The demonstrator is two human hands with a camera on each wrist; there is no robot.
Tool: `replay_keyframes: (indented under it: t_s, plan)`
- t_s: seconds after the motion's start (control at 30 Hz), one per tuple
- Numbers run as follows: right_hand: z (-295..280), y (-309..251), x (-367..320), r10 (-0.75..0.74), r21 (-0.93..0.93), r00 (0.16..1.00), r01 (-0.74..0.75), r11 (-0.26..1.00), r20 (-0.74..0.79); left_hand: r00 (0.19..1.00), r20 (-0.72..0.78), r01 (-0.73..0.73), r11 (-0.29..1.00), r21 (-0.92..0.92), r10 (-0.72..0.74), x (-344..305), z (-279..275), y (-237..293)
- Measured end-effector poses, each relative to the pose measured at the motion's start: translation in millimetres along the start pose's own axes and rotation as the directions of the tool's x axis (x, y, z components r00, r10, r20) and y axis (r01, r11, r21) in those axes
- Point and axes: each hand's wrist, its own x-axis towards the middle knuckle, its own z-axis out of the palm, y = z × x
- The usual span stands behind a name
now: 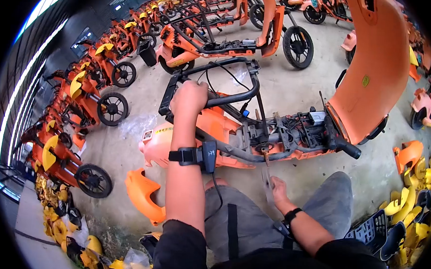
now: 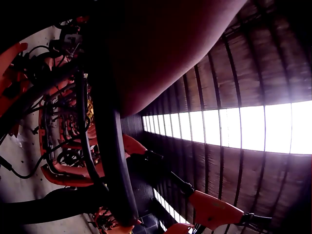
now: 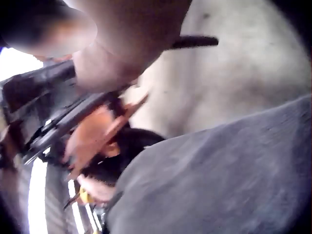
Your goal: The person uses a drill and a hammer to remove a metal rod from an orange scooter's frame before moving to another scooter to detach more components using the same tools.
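While my left hand (image 1: 190,99) grips the black frame (image 1: 233,99) of one scooter (image 1: 211,127), my right hand (image 1: 280,190) holds one tool (image 1: 268,187) between two grey trouser legs (image 1: 329,199).

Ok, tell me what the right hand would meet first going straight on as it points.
The right hand would likely meet the near black frame tube first, though depth is unclear here.

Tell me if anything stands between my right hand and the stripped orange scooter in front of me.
Nothing visible blocks the way. Only the long grey metal piece in the right hand spans the gap to the orange scooter; the left hand grips the scooter's black tubular frame, off to the left.
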Motion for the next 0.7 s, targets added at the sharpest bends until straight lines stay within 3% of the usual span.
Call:
replay_keyframes:
  t_s: [0.07, 0.1, 0.13, 0.17, 0.27, 0.4, 0.47, 0.5, 0.53, 0.6, 0.63, 0.67, 0.7]
  plan:
    - [-8.7, 2.8, -2.4, -0.060, -0.480, 0.972, -0.058, 0.875, -0.228, 1.000, -0.015, -0.004, 0.997, 0.072, 0.005, 3.5, 0.9, -2.6]
    - [-8.8, -1.8, -3.6, 0.162, -0.523, 0.971, -0.233, 0.820, -0.177, 1.000, 0.012, -0.002, 0.999, 0.042, 0.001, -0.3, -4.6, 0.3]
    - [-7.2, -6.0, -4.1, 0.383, -0.568, 0.913, -0.390, 0.724, -0.140, 1.000, 0.008, -0.009, 1.000, 0.030, 0.009, 3.8, -1.1, -2.6]
    - [-2.6, -20.5, 0.2, 0.476, -0.553, 0.870, -0.462, 0.694, -0.129, 1.000, 0.011, 0.005, 0.999, 0.032, -0.005, 3.4, -3.1, -1.3]
    - [3.2, -11.8, -3.1, 0.523, -0.529, 0.845, -0.495, 0.689, -0.110, 1.000, -0.001, 0.017, 0.999, 0.041, -0.017, -0.1, -3.0, -1.0]
    - [-7.8, -19.0, -6.8, 0.478, -0.499, 0.875, -0.447, 0.743, -0.073, 1.000, 0.005, 0.019, 0.999, 0.032, -0.019, -4.1, -5.7, 1.5]
    - [-4.7, -22.9, -4.9, 0.317, -0.403, 0.946, -0.314, 0.860, -0.062, 0.999, 0.031, -0.011, 0.999, 0.035, 0.010, -6.4, -8.5, 2.8]
    - [-0.4, -7.4, -5.2, 0.323, -0.396, 0.944, -0.324, 0.859, -0.071, 1.000, 0.008, -0.012, 0.999, 0.035, 0.012, -6.6, -7.5, 2.8]
    - [5.1, 12.6, -2.6, 0.231, -0.146, 0.973, -0.229, 0.962, -0.001, 1.000, 0.015, -0.020, 0.999, 0.040, 0.020, -5.2, -6.7, 3.2]
    - [4.4, 5.5, -4.1, 0.134, 0.124, 0.990, -0.137, 0.983, 0.035, 1.000, 0.008, 0.009, 1.000, 0.011, -0.009, -7.9, -8.5, 5.7]
    - [-7.7, -42.5, 5.6, -0.156, 0.019, 0.985, 0.155, 0.988, 0.067, 1.000, 0.009, 0.005, 1.000, -0.002, -0.005, -9.6, -9.4, 6.2]
    - [-15.0, -69.3, 10.4, -0.429, -0.075, 0.894, 0.440, 0.895, 0.128, 0.999, -0.029, -0.023, 0.999, 0.028, 0.024, -10.5, -9.3, 6.7]
    - [-15.9, -63.4, 10.0, -0.425, -0.079, 0.898, 0.435, 0.897, 0.118, 1.000, 0.001, -0.019, 1.000, 0.010, 0.019, -11.8, -11.1, 8.1]
